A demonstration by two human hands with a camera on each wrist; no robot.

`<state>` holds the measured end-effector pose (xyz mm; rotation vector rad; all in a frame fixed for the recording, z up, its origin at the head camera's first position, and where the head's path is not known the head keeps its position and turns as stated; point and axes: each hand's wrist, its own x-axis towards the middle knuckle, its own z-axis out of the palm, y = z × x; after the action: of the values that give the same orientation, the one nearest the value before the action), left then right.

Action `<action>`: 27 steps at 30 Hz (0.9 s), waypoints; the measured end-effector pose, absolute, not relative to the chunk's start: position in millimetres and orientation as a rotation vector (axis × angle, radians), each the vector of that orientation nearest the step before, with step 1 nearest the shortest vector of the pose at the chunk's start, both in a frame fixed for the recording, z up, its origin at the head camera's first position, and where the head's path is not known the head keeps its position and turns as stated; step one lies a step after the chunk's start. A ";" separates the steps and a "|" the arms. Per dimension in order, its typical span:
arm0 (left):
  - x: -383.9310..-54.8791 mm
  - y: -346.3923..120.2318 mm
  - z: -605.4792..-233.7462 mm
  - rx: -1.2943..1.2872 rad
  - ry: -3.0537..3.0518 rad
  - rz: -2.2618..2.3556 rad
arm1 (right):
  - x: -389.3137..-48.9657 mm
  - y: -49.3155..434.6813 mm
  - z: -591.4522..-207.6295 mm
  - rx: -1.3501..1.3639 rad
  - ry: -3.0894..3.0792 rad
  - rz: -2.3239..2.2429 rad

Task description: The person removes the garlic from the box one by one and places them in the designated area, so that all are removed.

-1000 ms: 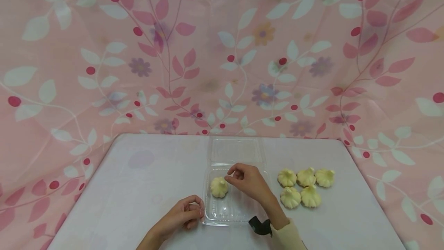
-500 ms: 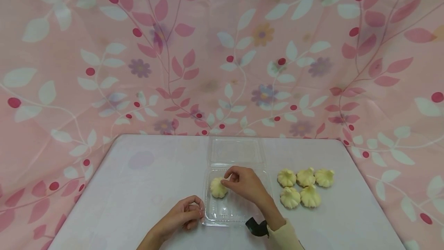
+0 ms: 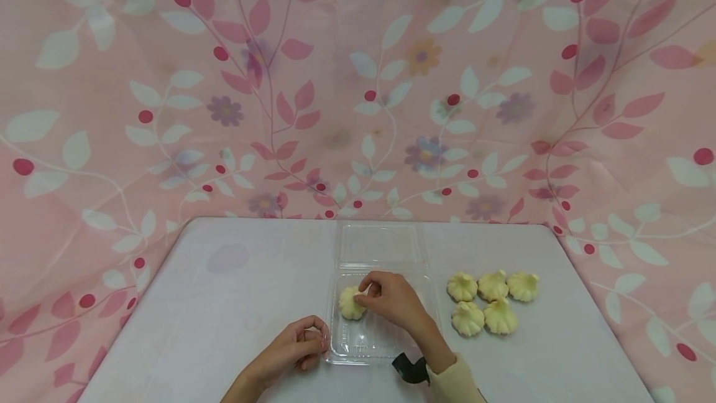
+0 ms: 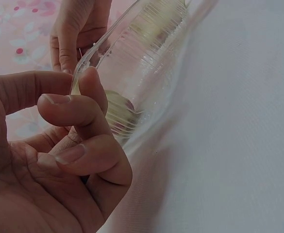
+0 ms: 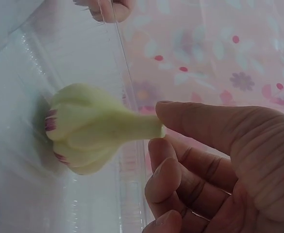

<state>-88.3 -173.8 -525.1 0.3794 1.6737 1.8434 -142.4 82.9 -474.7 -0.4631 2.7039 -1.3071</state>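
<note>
A clear plastic clamshell container (image 3: 386,353) lies on the table with its lid (image 3: 383,244) folded back. One pale garlic bulb (image 3: 351,303) with purple streaks near its base stands in the container's left part. My right hand (image 3: 391,297) pinches the stem end of this garlic bulb (image 5: 83,128) between thumb and fingertips, as the right wrist view shows. At the container's left front rim, my left hand (image 3: 299,344) holds the edge with curled fingers. Ribbed plastic (image 4: 132,68) partly blurs the bulb in the left wrist view.
Several more garlic bulbs (image 3: 493,285) sit in two rows on the white table (image 3: 235,291), right of the container. A black curved wrist piece (image 3: 411,369) hangs by the right sleeve (image 3: 455,381). A pink floral cloth (image 3: 335,79) rises behind the table.
My right hand has shifted slightly left and down, its fingertips now at the garlic bulb's stem. The left hand stays at the container's rim.
</note>
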 end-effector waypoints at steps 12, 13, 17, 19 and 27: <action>-89.1 -173.4 -525.1 0.346 1.704 1.823 | -139.4 78.7 -473.1 -0.447 2.756 -1.240; -89.1 -173.4 -525.1 0.346 1.707 1.822 | -139.5 78.7 -473.3 -0.450 2.760 -1.239; -88.9 -173.4 -525.0 0.362 1.703 1.828 | -139.5 78.7 -473.1 -0.467 2.766 -1.251; -88.9 -173.4 -525.2 0.365 1.701 1.831 | -139.5 78.7 -473.0 -0.476 2.769 -1.256; -89.7 -173.3 -527.6 0.357 1.711 1.821 | -138.5 78.7 -470.4 -0.492 2.766 -1.280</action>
<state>-89.7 -173.3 -527.6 0.3571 1.7110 1.8214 -138.5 78.7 -470.4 -0.4916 2.7656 -1.2802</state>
